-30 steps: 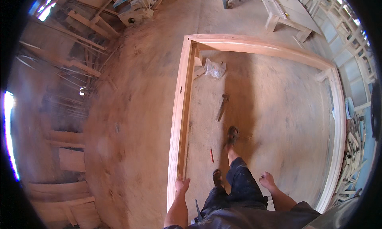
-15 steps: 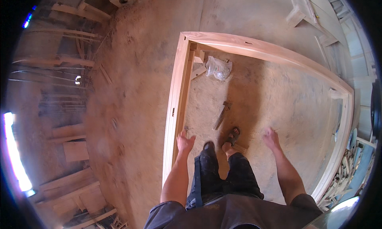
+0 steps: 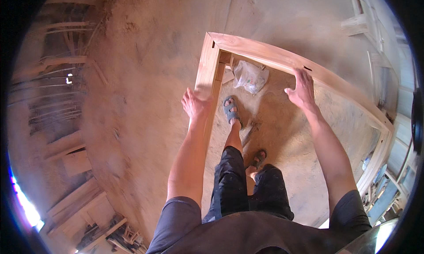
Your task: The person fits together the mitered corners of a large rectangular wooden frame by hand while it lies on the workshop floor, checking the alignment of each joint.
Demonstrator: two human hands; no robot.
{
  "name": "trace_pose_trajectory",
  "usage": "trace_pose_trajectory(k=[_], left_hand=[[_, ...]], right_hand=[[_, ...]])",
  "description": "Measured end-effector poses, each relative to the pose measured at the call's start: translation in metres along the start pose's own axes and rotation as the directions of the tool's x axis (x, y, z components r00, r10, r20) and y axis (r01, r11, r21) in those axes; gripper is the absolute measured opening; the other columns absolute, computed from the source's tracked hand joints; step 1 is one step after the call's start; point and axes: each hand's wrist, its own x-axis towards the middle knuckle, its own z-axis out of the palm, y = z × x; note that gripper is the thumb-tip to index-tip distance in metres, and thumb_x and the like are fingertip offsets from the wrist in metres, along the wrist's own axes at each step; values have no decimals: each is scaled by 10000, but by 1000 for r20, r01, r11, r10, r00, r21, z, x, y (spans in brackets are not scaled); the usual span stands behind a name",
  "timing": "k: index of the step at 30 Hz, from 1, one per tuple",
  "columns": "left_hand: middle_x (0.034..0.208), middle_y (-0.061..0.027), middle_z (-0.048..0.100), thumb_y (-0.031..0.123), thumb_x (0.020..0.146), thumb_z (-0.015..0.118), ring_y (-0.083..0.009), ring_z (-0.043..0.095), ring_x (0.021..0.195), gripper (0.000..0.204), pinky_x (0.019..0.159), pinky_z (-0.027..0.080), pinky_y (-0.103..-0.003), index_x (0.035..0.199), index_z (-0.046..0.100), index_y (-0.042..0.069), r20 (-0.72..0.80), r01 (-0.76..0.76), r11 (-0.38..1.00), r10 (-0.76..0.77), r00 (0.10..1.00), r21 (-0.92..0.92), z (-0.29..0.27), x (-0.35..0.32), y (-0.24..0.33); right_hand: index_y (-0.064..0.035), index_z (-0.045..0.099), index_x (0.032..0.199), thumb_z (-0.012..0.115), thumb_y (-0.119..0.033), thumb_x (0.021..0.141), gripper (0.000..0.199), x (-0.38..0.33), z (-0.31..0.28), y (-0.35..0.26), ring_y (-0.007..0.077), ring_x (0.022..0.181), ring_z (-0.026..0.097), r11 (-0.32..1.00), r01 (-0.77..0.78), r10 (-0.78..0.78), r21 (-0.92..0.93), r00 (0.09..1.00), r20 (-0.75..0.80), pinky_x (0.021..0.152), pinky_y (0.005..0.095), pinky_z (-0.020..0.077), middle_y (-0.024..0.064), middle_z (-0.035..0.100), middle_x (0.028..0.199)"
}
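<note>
a large pale wooden frame (image 3: pixel 265 55) lies flat on the dusty workshop floor (image 3: pixel 145 77), its near corner joint at the upper middle of the view and its two visible rails running away from that corner, one down toward the person and one out to the right. the left hand (image 3: pixel 195 103) is over the down-running rail a little below the corner, palm down, fingers slightly spread and gently curled, not wrapped around the wood; whether it actually presses on the rail i cannot tell. the right hand (image 3: pixel 302 88) is at the right-running rail, some way along from the corner, fingertips at the rail's inner edge, thumb stretched out to the side, fingers open and loosely extended, gripping nothing. both bare forearms reach forward from the lower edge, nearly straight, one to each side of the corner. inside the frame, just beside the corner, lies a crumpled clear plastic bag (image 3: pixel 250 75). the person stands inside the frame in sandals, the left foot (image 3: pixel 231 110) stepped forward close to the left rail, the right foot (image 3: pixel 259 158) farther back. outside the frame, well to its left, stacked timber (image 3: pixel 57 73) leans along the edge.
</note>
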Motion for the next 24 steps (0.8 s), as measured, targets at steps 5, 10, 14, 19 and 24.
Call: trace_pose_trajectory(k=[5,10,14,19,24], left_hand=[[1400,-221,574,433,709,865,-393,517,1347,962,1144,440,-492,1461,451,-1,127,-7,1000,4,992,20,5,50,47],[1256,-187,609,372,696,891,-378,568,1242,759,1066,492,-495,1265,528,26,65,104,992,-108,992,72,10,55,76],[1188,-175,620,327,694,896,-384,588,1192,668,1030,504,-504,1173,535,32,-19,86,996,-85,996,33,15,56,72],[1172,-171,631,316,692,899,-393,602,1174,661,1009,512,-512,1163,537,26,-34,78,997,-78,996,-2,15,56,73],[1160,-172,637,315,690,903,-392,603,1180,664,1009,511,-509,1162,538,25,-28,82,997,-82,996,-16,16,56,72]], right_hand=[[-92,316,1617,912,-183,730,1073,83,34,-16,413,1523,343,986,-14,21,-164,999,37,1257,544,262,192,382,1637],[-84,372,1554,930,-195,710,1017,121,53,-14,391,1378,471,981,17,9,-195,992,130,1173,540,349,188,518,1436],[-63,481,1354,921,-198,715,788,143,51,-11,386,1245,546,974,79,-31,-214,976,218,1076,544,415,189,570,1283],[-39,493,1206,859,-142,735,605,144,55,-6,425,1147,593,976,94,-54,-198,979,198,1023,541,460,235,604,1182],[-40,505,1166,814,-118,740,532,147,59,3,443,1119,616,976,138,-111,-166,981,161,962,564,516,236,626,1150]])
